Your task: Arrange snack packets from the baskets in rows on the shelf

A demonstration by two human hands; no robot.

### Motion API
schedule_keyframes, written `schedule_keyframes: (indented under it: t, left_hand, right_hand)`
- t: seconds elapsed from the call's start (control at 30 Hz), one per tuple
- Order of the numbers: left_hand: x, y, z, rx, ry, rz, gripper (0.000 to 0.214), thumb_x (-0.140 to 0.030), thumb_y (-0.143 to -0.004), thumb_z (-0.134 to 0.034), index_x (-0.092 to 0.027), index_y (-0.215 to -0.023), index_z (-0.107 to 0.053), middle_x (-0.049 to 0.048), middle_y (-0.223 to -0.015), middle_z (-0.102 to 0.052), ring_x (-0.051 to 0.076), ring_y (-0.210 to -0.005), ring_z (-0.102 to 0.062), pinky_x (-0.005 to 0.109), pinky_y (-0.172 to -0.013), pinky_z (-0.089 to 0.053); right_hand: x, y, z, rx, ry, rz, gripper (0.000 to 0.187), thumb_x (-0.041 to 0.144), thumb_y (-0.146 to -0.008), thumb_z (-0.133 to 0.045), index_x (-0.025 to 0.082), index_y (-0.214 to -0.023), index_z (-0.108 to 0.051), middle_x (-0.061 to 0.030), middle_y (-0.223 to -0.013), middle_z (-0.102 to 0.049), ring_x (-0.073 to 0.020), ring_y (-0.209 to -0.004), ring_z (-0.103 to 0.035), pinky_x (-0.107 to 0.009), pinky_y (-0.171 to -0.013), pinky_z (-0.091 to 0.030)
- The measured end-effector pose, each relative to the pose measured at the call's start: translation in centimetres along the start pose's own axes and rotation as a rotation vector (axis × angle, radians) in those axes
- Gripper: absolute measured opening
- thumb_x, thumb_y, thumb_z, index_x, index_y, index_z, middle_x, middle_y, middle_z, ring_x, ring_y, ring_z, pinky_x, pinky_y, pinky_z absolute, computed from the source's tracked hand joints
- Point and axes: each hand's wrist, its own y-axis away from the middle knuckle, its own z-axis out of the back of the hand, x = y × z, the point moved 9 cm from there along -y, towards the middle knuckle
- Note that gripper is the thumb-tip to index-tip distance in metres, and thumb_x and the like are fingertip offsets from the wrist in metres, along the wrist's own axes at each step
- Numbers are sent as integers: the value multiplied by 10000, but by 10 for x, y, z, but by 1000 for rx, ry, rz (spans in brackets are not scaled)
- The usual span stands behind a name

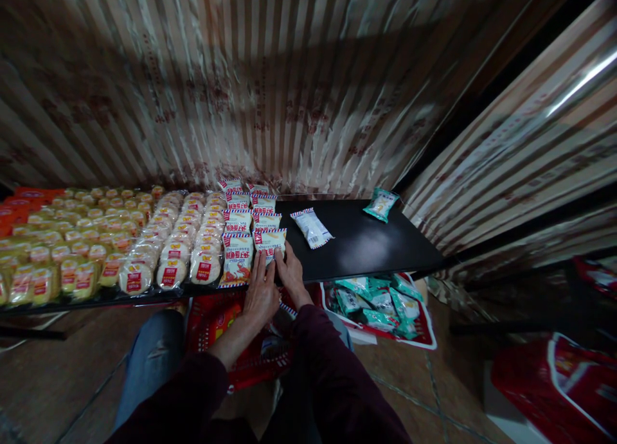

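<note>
1. The background is filled by striped, crinkled sheeting [270,78], printed with dark red lettering.
2. A long black shelf [366,261] is set across the scene, its left half loaded with snacks.
3. Beneath it, a red basket [202,319] is seen between the person's legs; a second basket [425,322], to the right, is filled with green packets [385,309].
4. At left, yellow-wrapped packs [91,238] are arrayed beside rows of round white crackers [173,238].
5. White packets [237,254] printed in red are lined up in two columns.
6. The front packet [268,238] of the right column, on the shelf's near edge, is touched by the left hand [261,295] and right hand [291,272], fingers bent; whether it is gripped cannot be told.
7. A pale packet [312,228] and a green packet [380,204] are left apart, farther right.
</note>
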Motion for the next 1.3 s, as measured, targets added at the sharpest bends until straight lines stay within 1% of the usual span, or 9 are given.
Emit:
schedule_keyframes:
  t: [0.17, 0.33, 0.47, 0.67, 0.8, 0.9, 1.0, 1.13, 1.3]
  left_hand:
    - [-1, -1, 1, -2, -3, -5, 598, -9, -711, -425, -55, -1307, -398, 184, -1528, -161, 280, -1424, -8, 523, -1133, -227]
    - [2, -3, -1, 9, 8, -7, 604, -10, -705, -418, -45, -1308, -396, 188, -1528, -156, 278, -1424, -4, 519, -1134, -232]
    - [4, -6, -3, 18, 26, -25, 602, -9, -702, -413, -47, -1303, -402, 176, -1529, -158, 273, -1424, -15, 502, -1140, -231]
    - [3, -7, 0, 1, 27, -25, 599, 0, -705, -414, -53, -1301, -401, 189, -1520, -183, 277, -1423, -28, 516, -1132, -247]
    - [2, -7, 0, 6, 27, -32, 595, -1, -710, -415, -49, -1302, -398, 199, -1518, -182, 279, -1420, -4, 523, -1130, -250]
    - [2, -8, 0, 9, 25, -32, 604, -3, -711, -418, -56, -1312, -390, 195, -1521, -175, 281, -1419, -4, 525, -1130, -250]
    - [2, -7, 1, 8, 18, -37, 617, -1, -706, -420, -58, -1319, -384, 193, -1523, -168, 284, -1418, 7, 532, -1127, -252]
    - [2, -6, 4, 7, 0, -44, 615, 10, -704, -417, -66, -1313, -394, 179, -1524, -179, 289, -1419, -5, 538, -1118, -262]
    - [1, -2, 6, 19, -25, -46, 587, 11, -721, -416, -53, -1305, -405, 184, -1530, -150, 286, -1421, 9, 523, -1133, -227]
  right_hand:
    - [-4, -5, 2, 7, -5, -46, 581, 506, -893, -392, 147, -1348, -427, -143, -1223, -606, -258, -1095, -592, -382, -944, -440]
    - [-7, -12, 1, -4, -73, -46, 585, 504, -869, -453, 174, -1350, -419, -116, -1146, -649, -234, -995, -634, -354, -881, -477]
    - [-6, -15, -1, 1, -49, -21, 563, 503, -878, -433, 182, -1341, -426, -110, -1132, -656, -232, -995, -635, -351, -877, -476]
    - [-6, -12, -2, -46, -15, -31, 565, 510, -890, -399, 172, -1343, -418, -118, -1137, -653, -238, -1002, -635, -345, -859, -481]
    - [-3, -13, -3, -31, -23, -9, 541, 504, -893, -400, 182, -1326, -441, -107, -1127, -659, -235, -989, -640, -339, -852, -483]
    - [-4, -12, -3, -20, -19, -28, 551, 515, -889, -402, 180, -1325, -445, -108, -1115, -664, -236, -987, -640, -344, -866, -478]
    - [-4, -8, 1, -56, -48, -20, 592, 522, -884, -402, 166, -1357, -401, -124, -1201, -620, -240, -1072, -603, -360, -923, -451]
    - [-6, 1, 3, -92, -68, -10, 648, 530, -877, -400, 123, -1380, -363, -157, -1357, -492, -245, -1235, -483, -383, -1027, -370]
    - [-11, 15, 7, -150, -58, -17, 658, 519, -884, -374, 83, -1378, -364, -173, -1400, -435, -236, -1302, -400, -383, -1080, -303]
